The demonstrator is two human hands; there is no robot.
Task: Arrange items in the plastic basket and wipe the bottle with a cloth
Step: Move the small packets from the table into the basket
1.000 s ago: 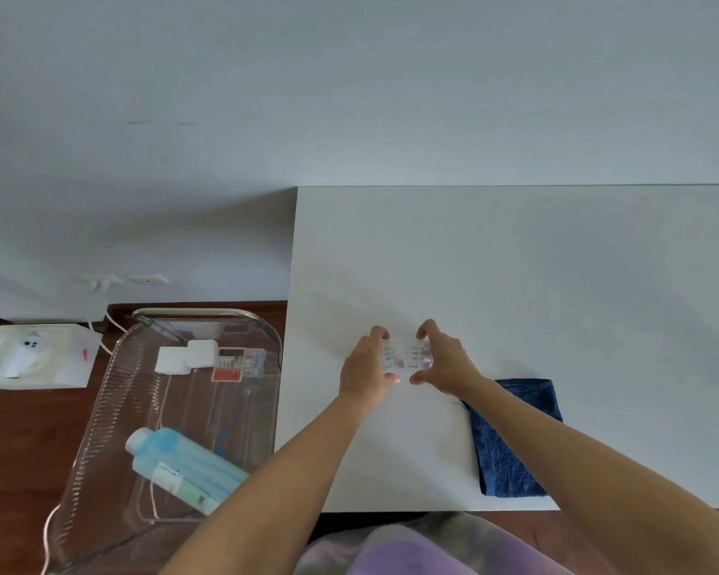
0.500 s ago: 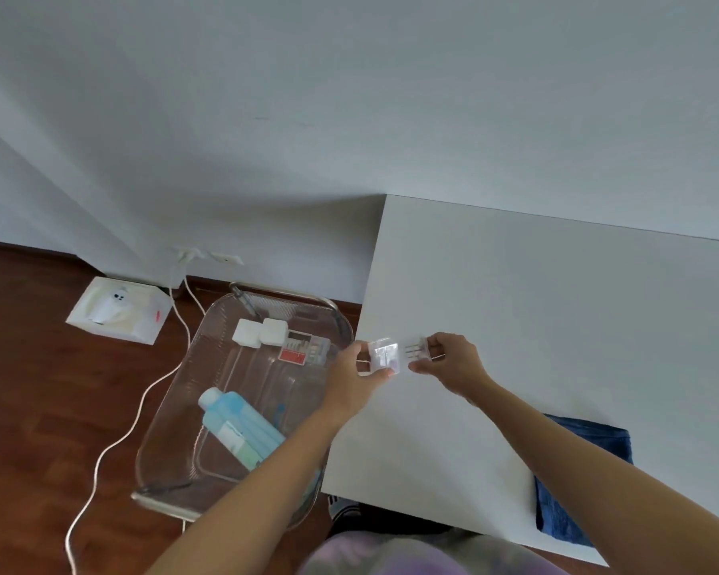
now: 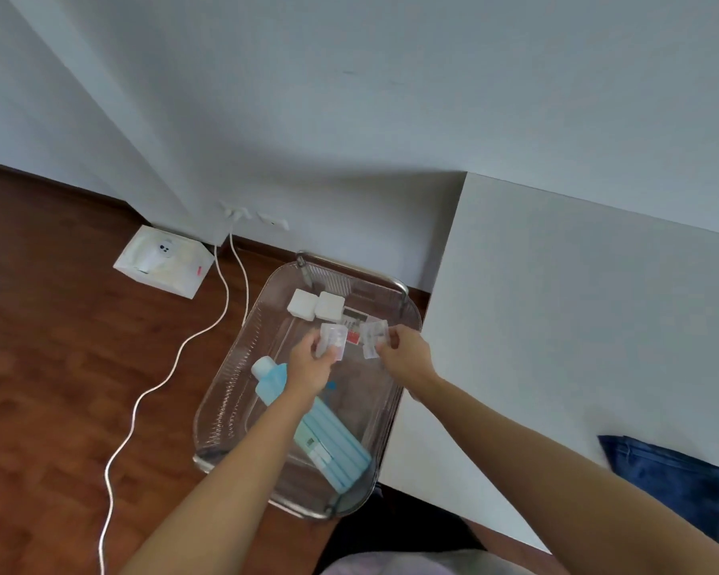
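**Setting the small packets into the basket**

Head view: left hand (image 3: pixel 313 364) and right hand (image 3: pixel 403 356) each pinch a clear packet (image 3: pixel 333 339) over the basket (image 3: pixel 241 359). Lower them beside the white pads (image 3: pixel 317 305), clear of the blue bottle (image 3: pixel 312 425) lying inside; cloth (image 3: pixel 673 479) waits on the table (image 3: pixel 557 325).

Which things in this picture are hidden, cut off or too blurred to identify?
Head view only:
- Small clear packets in the left hand and right hand: contents blurred.
- Blue bottle: middle hidden by the left forearm; label too small to read.
- Blue cloth: cut off by the right forearm.
- Red-labelled item in the plastic basket: hidden behind the packets.
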